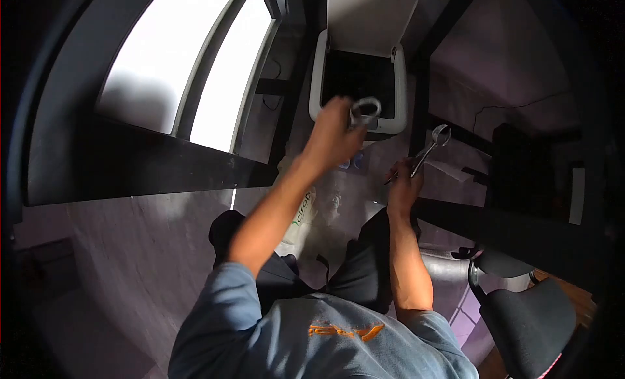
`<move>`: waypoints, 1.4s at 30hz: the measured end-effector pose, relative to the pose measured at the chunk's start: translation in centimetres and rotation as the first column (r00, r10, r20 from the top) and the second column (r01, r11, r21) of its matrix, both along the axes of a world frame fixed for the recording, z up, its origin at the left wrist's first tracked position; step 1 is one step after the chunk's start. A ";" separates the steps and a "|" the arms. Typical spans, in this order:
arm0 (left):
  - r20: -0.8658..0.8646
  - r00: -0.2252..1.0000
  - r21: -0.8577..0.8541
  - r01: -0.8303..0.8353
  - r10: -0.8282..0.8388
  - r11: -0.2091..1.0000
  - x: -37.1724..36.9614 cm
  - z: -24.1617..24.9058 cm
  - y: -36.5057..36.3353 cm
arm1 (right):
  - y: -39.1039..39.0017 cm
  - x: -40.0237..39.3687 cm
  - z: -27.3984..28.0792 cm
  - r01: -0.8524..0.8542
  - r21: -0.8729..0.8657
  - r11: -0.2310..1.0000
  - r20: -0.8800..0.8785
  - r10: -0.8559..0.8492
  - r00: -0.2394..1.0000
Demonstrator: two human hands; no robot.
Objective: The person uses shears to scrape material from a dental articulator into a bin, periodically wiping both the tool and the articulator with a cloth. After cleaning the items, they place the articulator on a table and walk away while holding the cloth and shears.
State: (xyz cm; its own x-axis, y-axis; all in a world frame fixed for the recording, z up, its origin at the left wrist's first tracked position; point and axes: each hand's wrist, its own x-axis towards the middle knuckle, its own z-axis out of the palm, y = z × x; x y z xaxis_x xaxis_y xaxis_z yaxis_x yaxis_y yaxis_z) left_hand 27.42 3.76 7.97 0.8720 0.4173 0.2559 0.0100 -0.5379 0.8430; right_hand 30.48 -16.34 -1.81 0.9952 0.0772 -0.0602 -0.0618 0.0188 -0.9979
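From my remote seat I see the left hand [331, 137], grip closed around a short metal tube [364, 111], raised before the open white bin [320, 73], while the right hand [403, 183] pinches a pair of metal tongs [430, 148] just beside it.

A short metal ring-like tube [364, 111], pale and shiny, held upright with its round opening showing, at twelve o'clock from centre. A slim metal wrench [426, 152] with a ring end tilts up toward one o'clock.
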 end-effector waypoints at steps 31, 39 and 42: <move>-0.675 0.719 -0.433 -0.205 -0.165 0.878 -10.4 -25.9 -4.9 | -4.2 3.5 -11.6 -0.174 -0.369 0.913 -0.181 0.113 0.977; -0.605 0.793 -0.072 0.034 -0.070 0.997 -5.2 -34.8 -4.2 | -2.7 2.2 -19.8 -0.023 -0.575 0.818 0.054 0.066 0.996; -0.619 0.775 -0.071 0.104 -0.126 0.992 -3.7 -35.0 -3.9 | -2.8 0.5 -23.5 -0.016 -0.579 0.815 0.113 0.100 0.989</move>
